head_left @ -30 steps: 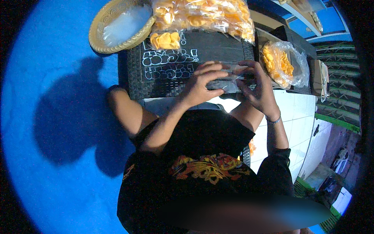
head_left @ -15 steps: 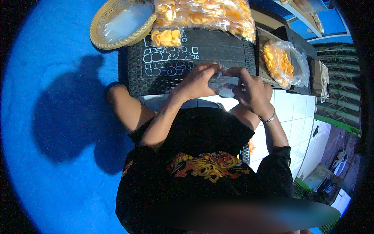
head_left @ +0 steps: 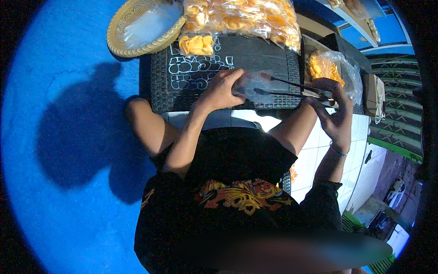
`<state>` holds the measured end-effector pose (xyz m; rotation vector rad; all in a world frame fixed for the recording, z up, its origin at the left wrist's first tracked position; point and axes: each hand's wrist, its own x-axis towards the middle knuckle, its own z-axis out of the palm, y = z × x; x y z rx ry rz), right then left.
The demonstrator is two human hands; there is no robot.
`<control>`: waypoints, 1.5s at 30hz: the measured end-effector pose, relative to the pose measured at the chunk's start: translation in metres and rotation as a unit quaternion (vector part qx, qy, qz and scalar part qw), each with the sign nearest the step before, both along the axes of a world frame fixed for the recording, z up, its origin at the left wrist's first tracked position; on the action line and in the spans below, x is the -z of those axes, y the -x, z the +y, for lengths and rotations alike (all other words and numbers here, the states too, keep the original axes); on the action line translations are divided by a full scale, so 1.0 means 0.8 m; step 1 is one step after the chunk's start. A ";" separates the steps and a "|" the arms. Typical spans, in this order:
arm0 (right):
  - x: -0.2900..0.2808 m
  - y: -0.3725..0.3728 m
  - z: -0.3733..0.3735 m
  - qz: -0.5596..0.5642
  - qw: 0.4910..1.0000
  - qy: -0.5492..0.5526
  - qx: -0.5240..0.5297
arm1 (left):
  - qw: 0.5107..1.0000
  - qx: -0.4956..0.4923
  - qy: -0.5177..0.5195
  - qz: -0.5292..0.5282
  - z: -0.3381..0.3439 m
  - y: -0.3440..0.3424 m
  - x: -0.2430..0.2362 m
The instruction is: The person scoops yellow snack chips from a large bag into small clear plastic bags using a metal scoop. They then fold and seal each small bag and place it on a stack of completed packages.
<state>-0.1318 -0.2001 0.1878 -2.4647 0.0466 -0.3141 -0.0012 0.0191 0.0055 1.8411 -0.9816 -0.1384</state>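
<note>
Closed around a clear plastic bag (head_left: 256, 86), my left hand (head_left: 222, 90) is over the near part of the dark woven table. My right hand (head_left: 336, 109) grips a pair of black tongs (head_left: 299, 95) at their joined end. The two tong arms are spread and point left, their tips at the bag's right side; whether they reach inside it I cannot tell. Beyond my right hand, a large clear bag of orange-yellow chips (head_left: 325, 68) lies open. A small filled packet of chips (head_left: 197, 45) rests on the table ahead of my left hand.
A woven basket (head_left: 114, 40) with clear plastic bags (head_left: 153, 27) stands at the far left. Many filled chip packets (head_left: 242, 18) are piled along the table's (head_left: 269, 57) far side. At the right lies a cardboard box (head_left: 373, 91) with a white cable (head_left: 379, 102).
My right hand has moved right, away from my left hand, and the black tongs now show in it. The plastic bag stays in my left hand, more spread out.
</note>
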 end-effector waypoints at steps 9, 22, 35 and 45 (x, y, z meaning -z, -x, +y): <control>0.070 0.031 -0.023 -0.124 0.894 -0.378 0.207 | 0.976 -0.004 0.127 0.179 0.019 -0.018 0.007; 0.149 -0.001 0.074 -0.074 0.867 -0.440 0.222 | 0.995 -0.097 0.008 0.015 -0.053 0.043 -0.042; 0.141 0.030 0.019 -0.062 0.930 -0.105 0.346 | 0.889 -0.007 0.342 -0.304 0.061 0.024 -0.218; 0.128 0.033 0.030 -0.053 0.899 -0.229 0.371 | 0.867 0.024 0.389 -0.311 0.042 0.031 -0.224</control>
